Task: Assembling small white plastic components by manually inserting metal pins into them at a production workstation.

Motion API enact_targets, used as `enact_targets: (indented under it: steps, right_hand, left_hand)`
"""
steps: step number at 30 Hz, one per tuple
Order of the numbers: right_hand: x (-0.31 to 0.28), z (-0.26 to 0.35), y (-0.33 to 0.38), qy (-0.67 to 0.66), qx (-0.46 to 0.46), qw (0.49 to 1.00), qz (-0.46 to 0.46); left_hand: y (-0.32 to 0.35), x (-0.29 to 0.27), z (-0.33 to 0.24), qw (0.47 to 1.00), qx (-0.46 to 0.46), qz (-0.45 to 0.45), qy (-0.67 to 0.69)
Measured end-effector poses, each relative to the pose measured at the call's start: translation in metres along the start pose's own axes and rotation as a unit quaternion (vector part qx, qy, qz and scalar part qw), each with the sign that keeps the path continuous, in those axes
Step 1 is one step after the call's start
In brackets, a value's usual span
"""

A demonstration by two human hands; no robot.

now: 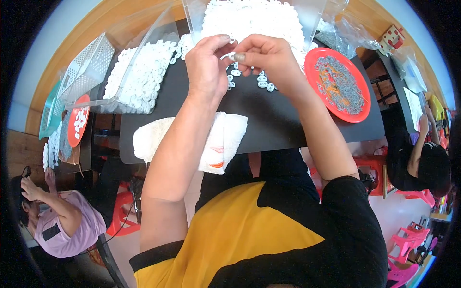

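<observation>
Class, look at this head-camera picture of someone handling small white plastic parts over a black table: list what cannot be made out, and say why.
- The small white part in the head view: pinched between left hand and right hand; fingers cover its shape.
- The grey pieces on the red plate: too small to tell apart.
- The clear bin of white parts: cut off by the top edge.
- The white towel: partly hidden by the left forearm.

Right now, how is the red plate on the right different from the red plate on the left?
The red plate on the right lies on the black work table and holds small grey metal pieces. The red plate on the left lies on another table and holds small white plastic pieces. The right one shows its full round face; the left one looks narrow, squeezed near the picture's rim. Both are round, red and shallow.
</observation>
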State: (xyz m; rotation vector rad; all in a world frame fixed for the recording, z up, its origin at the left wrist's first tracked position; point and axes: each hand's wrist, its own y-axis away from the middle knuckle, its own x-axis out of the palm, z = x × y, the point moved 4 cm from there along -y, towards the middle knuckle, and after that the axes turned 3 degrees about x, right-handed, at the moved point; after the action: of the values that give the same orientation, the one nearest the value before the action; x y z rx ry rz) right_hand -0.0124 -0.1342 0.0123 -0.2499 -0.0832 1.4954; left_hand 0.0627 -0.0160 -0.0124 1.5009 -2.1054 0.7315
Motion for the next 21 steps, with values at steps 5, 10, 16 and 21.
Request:
enact_targets:
  steps: [5,10,16,21]
  right_hand:
    - [0.013,-0.005,0.0,0.139,-0.097,0.985,0.026]
    - [0.019,-0.002,0.002,0.16,-0.101,0.982,0.011]
    - [0.022,-0.007,0.001,0.13,-0.084,0.988,0.007]
    - [0.021,0.0,0.003,0.176,-0.073,0.982,0.008]
  left_hand:
    - [0.001,0.004,0.004,0.994,-0.073,0.031,0.076]
    - [0.006,0.009,0.003,0.995,-0.075,0.005,0.066]
    - [0.011,0.011,0.0,0.994,-0.1,0.026,0.038]
    - [0.004,0.007,0.003,0.99,-0.118,0.036,0.075]
